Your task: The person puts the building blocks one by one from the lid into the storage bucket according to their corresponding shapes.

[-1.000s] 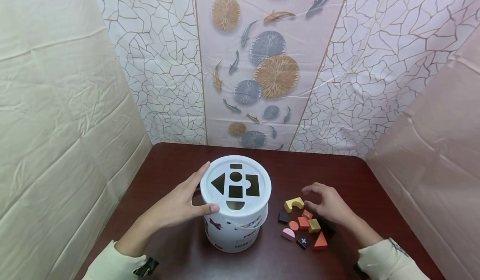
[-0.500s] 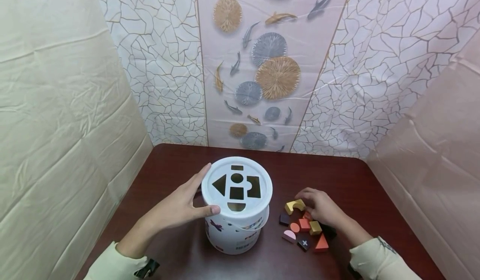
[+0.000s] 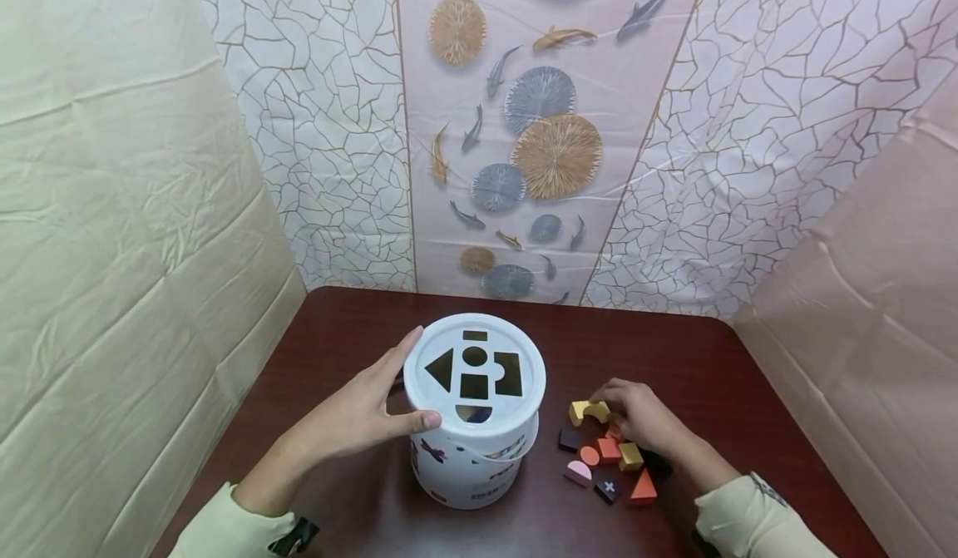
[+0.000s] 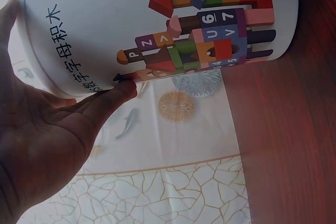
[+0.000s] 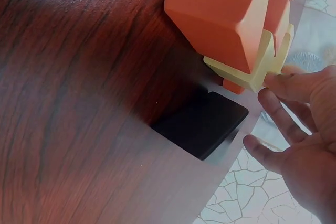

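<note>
A white lidded bucket with shaped holes stands on the table. My left hand rests around the left of its lid, fingers and thumb fairly straight on the rim. Printed toy blocks show on the bucket in the left wrist view. My right hand pinches the right end of a yellow arch block, partly covering it. In the right wrist view the right-hand fingertips overlap yellow and orange blocks, so contact there is hard to tell.
Close below the right hand lie a red cube, yellow cube, orange-red triangle, pink half-round, orange round and dark blocks. A black block lies nearest the right wrist. Fabric walls surround the table.
My right hand has moved left and down onto the yellow arch block, its fingers closing in, and the arch has tipped slightly. The left hand stays at the lid.
</note>
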The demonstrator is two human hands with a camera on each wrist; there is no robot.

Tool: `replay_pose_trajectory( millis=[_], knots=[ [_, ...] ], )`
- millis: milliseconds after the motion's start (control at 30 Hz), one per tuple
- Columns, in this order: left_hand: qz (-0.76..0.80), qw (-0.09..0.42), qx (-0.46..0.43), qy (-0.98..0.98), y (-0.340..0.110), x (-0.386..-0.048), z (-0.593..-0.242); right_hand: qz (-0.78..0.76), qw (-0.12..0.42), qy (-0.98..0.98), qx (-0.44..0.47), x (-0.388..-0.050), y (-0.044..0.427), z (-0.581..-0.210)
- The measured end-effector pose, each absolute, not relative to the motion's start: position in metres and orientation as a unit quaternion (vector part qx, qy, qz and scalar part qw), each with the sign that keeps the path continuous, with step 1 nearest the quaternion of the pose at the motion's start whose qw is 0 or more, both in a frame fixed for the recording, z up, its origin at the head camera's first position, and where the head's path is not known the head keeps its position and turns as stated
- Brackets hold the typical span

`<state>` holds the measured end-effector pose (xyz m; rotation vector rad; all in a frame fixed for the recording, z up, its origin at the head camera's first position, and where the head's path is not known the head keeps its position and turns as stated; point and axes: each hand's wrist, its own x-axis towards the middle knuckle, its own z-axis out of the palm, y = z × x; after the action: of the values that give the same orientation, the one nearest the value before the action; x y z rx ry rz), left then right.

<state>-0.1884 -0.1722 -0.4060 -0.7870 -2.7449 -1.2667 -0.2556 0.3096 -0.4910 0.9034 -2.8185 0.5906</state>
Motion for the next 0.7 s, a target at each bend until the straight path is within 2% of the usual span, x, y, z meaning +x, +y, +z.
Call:
replay_pose_trajectory(
  millis=[167, 400, 700],
  knots=[
    [-0.406, 0.009, -0.251, -0.879, -0.1721, -0.1885, -0.4063, 0.194, 0.067, -0.938, 0.281, -0.2539, 0.3106, -0.4912],
    [-0.404, 0.012, -0.252, -0.879, -0.1718, -0.1879, -0.4051, 0.195, 0.044, -0.947, 0.251, -0.2546, 0.3076, -0.4945],
    [-0.408, 0.012, -0.252, -0.877, -0.1711, -0.1879, -0.4058, 0.226, -0.016, -0.948, 0.225, -0.2597, 0.3038, -0.4961]
  ],
)
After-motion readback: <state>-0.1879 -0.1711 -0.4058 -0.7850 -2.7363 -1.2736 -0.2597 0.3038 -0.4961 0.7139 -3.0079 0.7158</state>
